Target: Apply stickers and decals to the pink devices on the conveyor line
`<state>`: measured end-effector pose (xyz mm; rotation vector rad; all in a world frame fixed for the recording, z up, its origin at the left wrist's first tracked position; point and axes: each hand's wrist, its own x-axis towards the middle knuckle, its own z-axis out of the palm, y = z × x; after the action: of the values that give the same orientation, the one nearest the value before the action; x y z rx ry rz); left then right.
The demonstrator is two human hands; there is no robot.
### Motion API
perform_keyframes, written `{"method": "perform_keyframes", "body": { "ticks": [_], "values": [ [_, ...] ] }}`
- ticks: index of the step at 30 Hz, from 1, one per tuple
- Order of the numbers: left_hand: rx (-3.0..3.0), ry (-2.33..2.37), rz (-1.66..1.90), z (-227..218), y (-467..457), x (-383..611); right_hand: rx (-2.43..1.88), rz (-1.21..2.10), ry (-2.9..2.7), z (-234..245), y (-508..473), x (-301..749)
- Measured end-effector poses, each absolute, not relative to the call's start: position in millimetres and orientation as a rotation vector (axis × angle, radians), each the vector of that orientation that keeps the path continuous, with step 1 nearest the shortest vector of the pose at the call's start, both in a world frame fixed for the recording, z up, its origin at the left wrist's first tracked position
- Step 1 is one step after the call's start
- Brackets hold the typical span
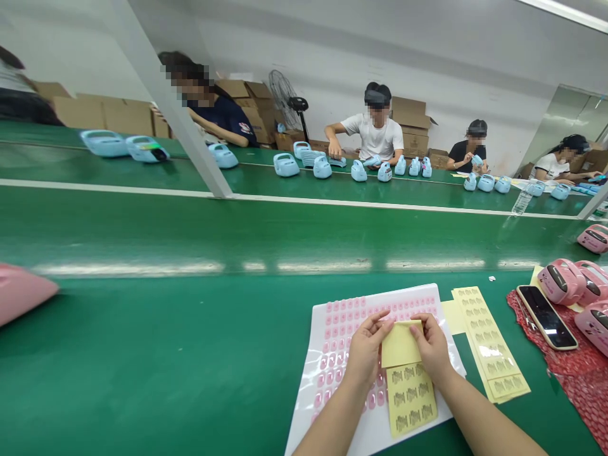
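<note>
Between my two hands is a yellow sticker sheet [411,399] with rows of small dark print; its upper part is folded over and shows a plain yellow back. My left hand [368,348] pinches the left upper edge with thumb and fingers. On the opposite edge, my right hand [431,347] grips the sheet the same way. Beneath them lies a large white sheet [304,392] covered with rows of pink oval stickers. Just right of it, more yellow sticker sheets [489,342] rest on the green table.
At the right, a phone [546,316] lies on red bubble wrap [579,373] beside several pink plastic cases [563,282]. A pink object [23,292] is at the left edge. Across the green conveyor belt [285,237], co-workers sit behind several light-blue cases [286,164]. A slanted post [175,107] rises at left.
</note>
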<state>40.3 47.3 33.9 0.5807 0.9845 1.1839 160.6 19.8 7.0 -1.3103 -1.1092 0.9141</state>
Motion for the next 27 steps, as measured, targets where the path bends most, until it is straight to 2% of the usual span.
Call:
{"method": "perform_keyframes", "body": {
  "ticks": [16, 27],
  "values": [
    [0.484, 1.062, 1.298, 29, 54, 35, -1.228, 0.941, -1.009, 4, 26, 164],
    [0.626, 1.126, 1.316, 28, 50, 34, -1.152, 0.964, -1.238, 2, 30, 174]
  ]
}}
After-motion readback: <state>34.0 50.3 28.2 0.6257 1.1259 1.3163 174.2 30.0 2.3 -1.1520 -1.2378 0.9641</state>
